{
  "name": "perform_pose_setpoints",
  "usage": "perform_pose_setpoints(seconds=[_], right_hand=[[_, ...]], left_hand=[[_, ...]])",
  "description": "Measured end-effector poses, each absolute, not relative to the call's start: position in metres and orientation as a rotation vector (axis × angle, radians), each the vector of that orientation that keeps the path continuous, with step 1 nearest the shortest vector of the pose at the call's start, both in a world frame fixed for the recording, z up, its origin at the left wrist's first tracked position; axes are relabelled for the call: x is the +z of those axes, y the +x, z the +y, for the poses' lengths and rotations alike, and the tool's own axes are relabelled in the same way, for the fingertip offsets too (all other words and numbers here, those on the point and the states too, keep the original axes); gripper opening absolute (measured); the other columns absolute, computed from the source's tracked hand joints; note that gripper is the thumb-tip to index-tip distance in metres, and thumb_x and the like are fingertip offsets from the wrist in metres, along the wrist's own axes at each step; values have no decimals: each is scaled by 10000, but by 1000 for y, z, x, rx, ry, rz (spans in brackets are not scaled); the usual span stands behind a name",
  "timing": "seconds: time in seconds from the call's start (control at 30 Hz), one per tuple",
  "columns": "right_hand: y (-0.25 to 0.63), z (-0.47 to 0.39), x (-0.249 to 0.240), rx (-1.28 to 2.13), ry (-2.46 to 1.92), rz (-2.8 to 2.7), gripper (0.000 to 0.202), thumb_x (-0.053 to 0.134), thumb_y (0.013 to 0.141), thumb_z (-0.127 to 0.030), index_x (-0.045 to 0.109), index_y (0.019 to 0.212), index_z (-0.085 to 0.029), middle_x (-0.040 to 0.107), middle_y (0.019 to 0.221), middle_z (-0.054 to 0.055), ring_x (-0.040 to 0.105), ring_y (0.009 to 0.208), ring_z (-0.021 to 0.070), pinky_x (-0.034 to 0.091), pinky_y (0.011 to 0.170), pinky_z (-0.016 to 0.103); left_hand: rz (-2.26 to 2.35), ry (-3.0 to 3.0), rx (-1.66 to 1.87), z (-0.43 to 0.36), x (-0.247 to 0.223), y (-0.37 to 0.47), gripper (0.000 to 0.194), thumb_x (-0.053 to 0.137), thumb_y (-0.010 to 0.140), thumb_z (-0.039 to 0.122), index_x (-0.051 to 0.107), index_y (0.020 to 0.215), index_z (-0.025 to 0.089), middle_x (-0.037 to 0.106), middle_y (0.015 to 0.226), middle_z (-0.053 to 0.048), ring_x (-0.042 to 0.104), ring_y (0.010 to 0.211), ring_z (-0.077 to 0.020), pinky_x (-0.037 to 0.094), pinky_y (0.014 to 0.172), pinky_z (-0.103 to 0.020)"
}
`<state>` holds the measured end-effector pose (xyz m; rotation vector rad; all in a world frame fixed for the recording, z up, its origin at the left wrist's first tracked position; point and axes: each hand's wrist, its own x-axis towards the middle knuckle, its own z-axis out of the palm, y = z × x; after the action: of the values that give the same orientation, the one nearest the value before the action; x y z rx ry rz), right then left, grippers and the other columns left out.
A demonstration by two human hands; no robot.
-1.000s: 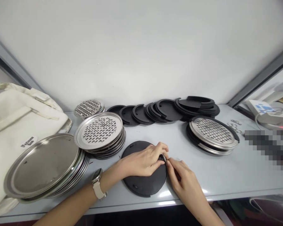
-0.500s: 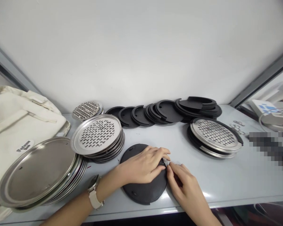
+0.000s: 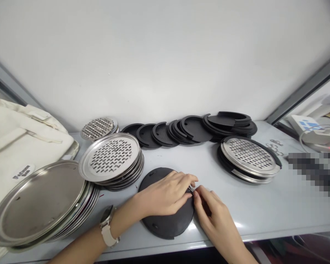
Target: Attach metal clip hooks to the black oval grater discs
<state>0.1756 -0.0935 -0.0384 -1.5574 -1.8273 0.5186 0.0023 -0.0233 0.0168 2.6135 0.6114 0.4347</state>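
A round black plastic disc (image 3: 169, 229) lies near the front edge of the table with its flat side up. My left hand (image 3: 167, 192) lies across it, thumb and fingers closing on the disc's right edge. A small shiny metal piece (image 3: 191, 188) shows between the fingertips there; its exact shape is too small to make out. My right hand (image 3: 213, 209) is closed in a pinch on that metal piece, right against the rim. Several small metal rings (image 3: 275, 148) lie to the right, beyond a perforated metal disc (image 3: 250, 154) in a black holder.
Stacked plain metal plates (image 3: 44, 201) and grater discs (image 3: 114, 156) stand at the left by a cream bag (image 3: 22, 135). Several black round holders (image 3: 195, 128) overlap along the wall (image 3: 165, 58). A white device with a cable (image 3: 308, 128) is at far right.
The view has shifted slightly. My right fingertips have come a little closer to the left ones at the disc's edge. The left hand keeps its place on the disc.
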Motion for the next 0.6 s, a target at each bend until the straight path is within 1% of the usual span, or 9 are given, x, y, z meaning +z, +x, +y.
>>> perform_pose_setpoints(seconds=[0.23,0.33,0.43,0.53,0.6], right_hand=[[175,-96,-33,527,-1528,-1835,215,338,985,-294,522,905,-218,579,746,30,522,683,192,409,648,312],[176,-97,-31,587,-1537,-1790,244,328,984,-313,502,841,-218,564,718,24,516,667,187,403,635,304],[178,-98,-27,740,-1554,-1684,295,301,985,-345,466,775,-221,519,653,2,491,607,164,386,583,275],[184,-97,-24,888,-1540,-1550,296,292,982,-382,481,817,-224,433,584,-34,429,532,140,354,518,247],[187,-96,-24,926,-1505,-1469,289,309,975,-401,488,832,-224,393,565,-46,408,518,132,352,512,238]], left_hand=[[565,2598,448,-23,14,3,251,412,943,123,402,1191,159,566,1144,-95,532,1076,-219,396,981,-371],[573,2575,436,-22,15,3,266,433,937,119,401,1199,151,562,1144,-92,524,1083,-217,411,962,-340],[578,2565,426,-22,15,2,273,441,936,118,401,1204,148,561,1140,-89,520,1084,-218,420,946,-325],[574,2561,435,-22,14,2,275,445,935,117,401,1203,156,565,1134,-81,526,1069,-219,421,944,-329],[574,2557,444,-22,14,2,276,446,936,120,400,1204,164,565,1139,-79,530,1063,-219,421,943,-333]])
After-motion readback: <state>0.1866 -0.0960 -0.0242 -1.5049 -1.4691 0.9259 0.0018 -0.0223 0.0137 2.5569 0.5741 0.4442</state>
